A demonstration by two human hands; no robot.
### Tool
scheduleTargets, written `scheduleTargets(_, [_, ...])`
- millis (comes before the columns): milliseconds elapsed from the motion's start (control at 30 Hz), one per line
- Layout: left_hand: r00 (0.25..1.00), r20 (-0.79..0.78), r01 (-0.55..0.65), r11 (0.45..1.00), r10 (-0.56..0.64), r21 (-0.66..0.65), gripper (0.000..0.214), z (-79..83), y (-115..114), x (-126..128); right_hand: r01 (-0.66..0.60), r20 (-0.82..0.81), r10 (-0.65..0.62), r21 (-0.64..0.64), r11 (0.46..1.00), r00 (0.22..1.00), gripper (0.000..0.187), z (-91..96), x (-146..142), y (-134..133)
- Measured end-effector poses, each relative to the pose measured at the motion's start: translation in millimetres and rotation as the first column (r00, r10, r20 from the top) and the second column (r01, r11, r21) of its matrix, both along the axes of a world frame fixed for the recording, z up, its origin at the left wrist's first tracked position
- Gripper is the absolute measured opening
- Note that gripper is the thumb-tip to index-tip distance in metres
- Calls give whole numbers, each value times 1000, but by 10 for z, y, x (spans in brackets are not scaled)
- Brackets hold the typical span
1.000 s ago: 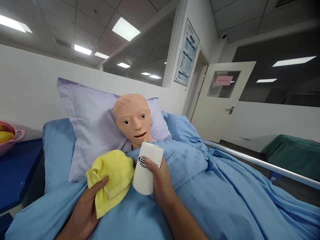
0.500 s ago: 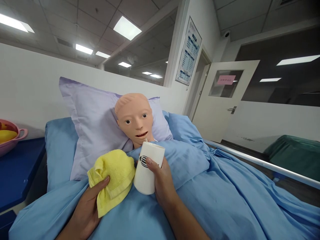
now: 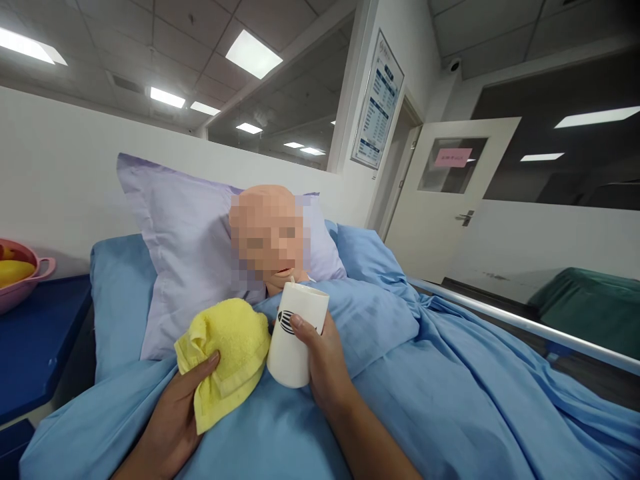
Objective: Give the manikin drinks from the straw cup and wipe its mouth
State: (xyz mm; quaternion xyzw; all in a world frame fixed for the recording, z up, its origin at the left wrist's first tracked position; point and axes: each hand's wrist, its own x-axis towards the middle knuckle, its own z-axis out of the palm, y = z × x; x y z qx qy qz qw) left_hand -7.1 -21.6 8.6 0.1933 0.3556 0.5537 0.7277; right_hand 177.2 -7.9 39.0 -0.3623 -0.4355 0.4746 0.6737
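My left hand (image 3: pixel 177 407) grips a bunched yellow towel (image 3: pixel 235 360), thumb on top and fingers hidden beneath. A white cup (image 3: pixel 295 357) with a black striped mark is in my right hand (image 3: pixel 325 360), its rim tilted towards the manikin (image 3: pixel 270 233). Something small and pale sticks up at the rim; I cannot tell what it is. The manikin's head rests on a lilac pillow (image 3: pixel 185 247), with a blue quilt (image 3: pixel 380 333) drawn up to its neck. Towel and cup are side by side above the quilt, close to the chin.
On the left a blue bedside table (image 3: pixel 45 333) bears a pink basket (image 3: pixel 25 287) with yellow things in it. A metal bed rail (image 3: pixel 500 320) runs along the right side. Beyond it are a dark green covered object (image 3: pixel 585 313) and an open door (image 3: pixel 450 200).
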Motion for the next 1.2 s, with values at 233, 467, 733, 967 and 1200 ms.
scheduleTargets(233, [1000, 12, 7, 1000, -7, 4, 62, 11, -14, -2, -1, 13, 1, 20, 1000, 1000, 59, -20, 7, -2])
scheduleTargets(467, [1000, 20, -2, 1000, 2, -3, 61, 13, -21, 9, 0, 0, 0, 5, 1000, 1000, 59, 14, -12, -19])
scheduleTargets(733, [1000, 8, -7, 1000, 7, -23, 61, 53, -36, 24, -9, 7, 9, 6, 1000, 1000, 59, 20, -10, -27])
scheduleTargets(967, [999, 35, -17, 1000, 17, -15, 60, 87, -49, 36, 0, 16, 0, -4, 1000, 1000, 61, 48, -18, -41])
scheduleTargets(1200, [999, 10, -40, 999, 41, -18, 60, 96, -57, 44, -1, 7, 1, 5, 1000, 1000, 58, 52, -25, -48])
